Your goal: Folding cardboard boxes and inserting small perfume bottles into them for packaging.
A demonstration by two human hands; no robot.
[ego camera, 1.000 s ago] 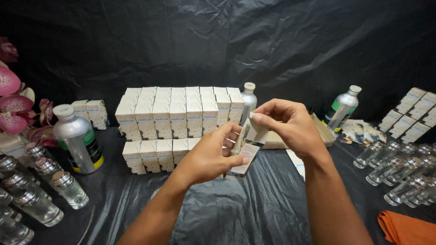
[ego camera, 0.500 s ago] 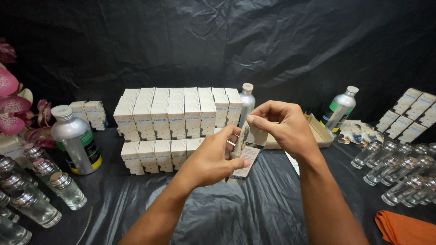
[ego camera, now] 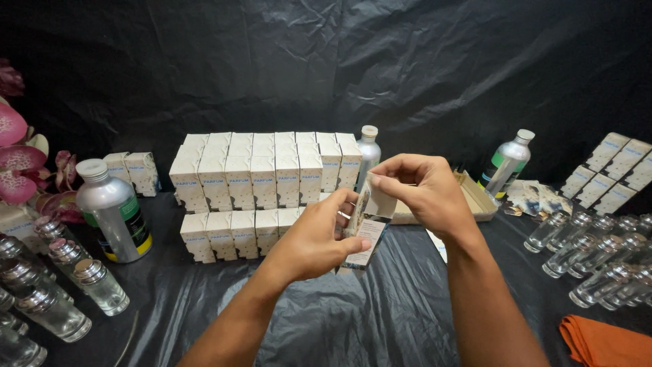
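A small printed carton [ego camera: 367, 228] is held upright above the black table cover, at the middle of the view. My left hand [ego camera: 314, 239] grips its lower body from the left. My right hand [ego camera: 420, 191] pinches the white flap at its top end. Behind the carton stand two stepped rows of closed cream boxes [ego camera: 255, 178].
Clear glass bottles with silver caps [ego camera: 51, 285] lie at the left, more glass bottles [ego camera: 598, 261] at the right. Silver aluminium bottles stand at the left [ego camera: 114, 209], behind the boxes [ego camera: 368, 151] and back right [ego camera: 506, 161]. Flat cartons [ego camera: 614, 170], an orange cloth [ego camera: 606, 343], pink flowers [ego camera: 20, 160], a cardboard tray [ego camera: 479, 197].
My right hand has dropped slightly and pressed the top flap closer to the carton. The left hand holds the carton in nearly the same place.
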